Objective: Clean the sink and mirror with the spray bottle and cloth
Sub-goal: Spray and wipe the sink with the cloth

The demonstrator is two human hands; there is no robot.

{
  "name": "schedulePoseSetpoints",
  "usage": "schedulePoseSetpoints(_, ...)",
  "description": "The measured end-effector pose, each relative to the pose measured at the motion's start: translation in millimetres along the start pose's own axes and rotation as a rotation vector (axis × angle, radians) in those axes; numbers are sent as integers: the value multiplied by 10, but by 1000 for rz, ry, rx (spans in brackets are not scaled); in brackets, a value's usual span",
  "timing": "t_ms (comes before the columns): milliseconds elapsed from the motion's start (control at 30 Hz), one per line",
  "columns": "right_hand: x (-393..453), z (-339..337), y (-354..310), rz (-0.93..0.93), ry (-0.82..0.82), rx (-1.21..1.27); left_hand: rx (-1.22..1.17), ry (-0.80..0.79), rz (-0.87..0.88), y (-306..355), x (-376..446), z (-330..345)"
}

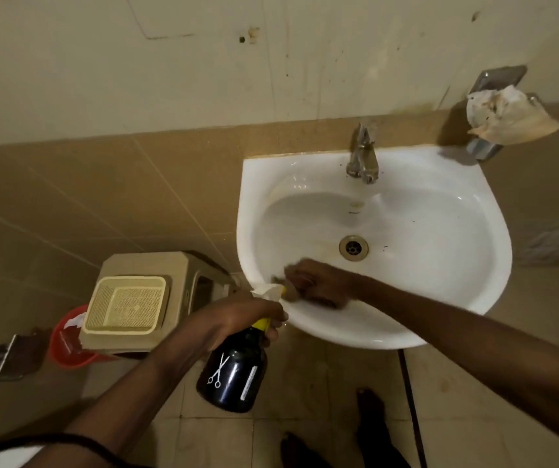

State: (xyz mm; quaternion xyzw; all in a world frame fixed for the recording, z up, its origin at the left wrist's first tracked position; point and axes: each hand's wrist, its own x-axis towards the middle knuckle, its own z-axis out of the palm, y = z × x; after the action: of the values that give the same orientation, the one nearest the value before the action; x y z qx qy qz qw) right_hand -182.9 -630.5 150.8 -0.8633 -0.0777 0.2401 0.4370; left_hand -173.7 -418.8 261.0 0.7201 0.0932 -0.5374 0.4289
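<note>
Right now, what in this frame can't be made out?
- Mirror: out of the head view.
- Cloth under the right hand: motion-blurred, mostly covered.
- Spray bottle nozzle: hidden by the left hand.
- Red bucket: contents blocked by the beige basket.

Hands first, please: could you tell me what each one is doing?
Left hand: closed around the dark plastic spray bottle.
Right hand: blurred inside the white sink; grip unclear.

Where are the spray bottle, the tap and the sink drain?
spray bottle [232, 376]: head view, on its dark body.
tap [362, 157]: head view, on its metal spout.
sink drain [353, 247]: head view, on its metal ring.
</note>
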Motion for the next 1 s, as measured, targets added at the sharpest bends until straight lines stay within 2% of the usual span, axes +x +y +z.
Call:
schedulePoseSetpoints(100, -440, -206, 380, 83, -273, -95, 53, 118, 68, 130, 53, 76)
schedulePoseSetpoints(167, -445, -290, 475, 81, -300, -148, 79, 186, 110, 197, 62, 155)
schedulePoseSetpoints(233, -277, -291, 442, -14, -261, -181, 28, 139, 96, 223, 56, 235)
schedulePoseSetpoints(333, 256, -127, 329, -139, -36, -224, -50, 69, 56, 190, 33, 340)
schedulePoseSetpoints(400, 652, -50, 180, -126, 215, -176, -39, 146, 107, 137, 13, 422)
schedulePoseSetpoints(467, 887, -72, 15, -51, 356, -123, -24, 222, 166, 88, -28, 468)
schedulePoseSetpoints(533, 854, -95, 5, -132, 282, -114, -32, 185, 149, 37, -86, 483)
schedulePoseSetpoints(633, 347, -83, 284, -325, -98, -117, 8, 106, 98, -29, -129, 557)
schedulePoseSetpoints(667, 130, -125, 392, -333, -218, -114, 69, 158, 103, -43, -111, 604)
schedulePoseSetpoints(733, -173, -289, 549, -286, -405, -122, 358, 295, 179, -36, -56, 694)
schedulePoseSetpoints(800, -245, -439, 629, -219, -513, -207, 734, 273, 321, 24, -20, 778)
schedulePoseSetpoints(900, -117, -510, 612, -180, -523, -348, 1197, 196, 467, 133, 64, 905)
schedulePoseSetpoints(1000, -5, -521, 580, -165, -473, -347, 1508, 196, 602, 268, 144, 970)
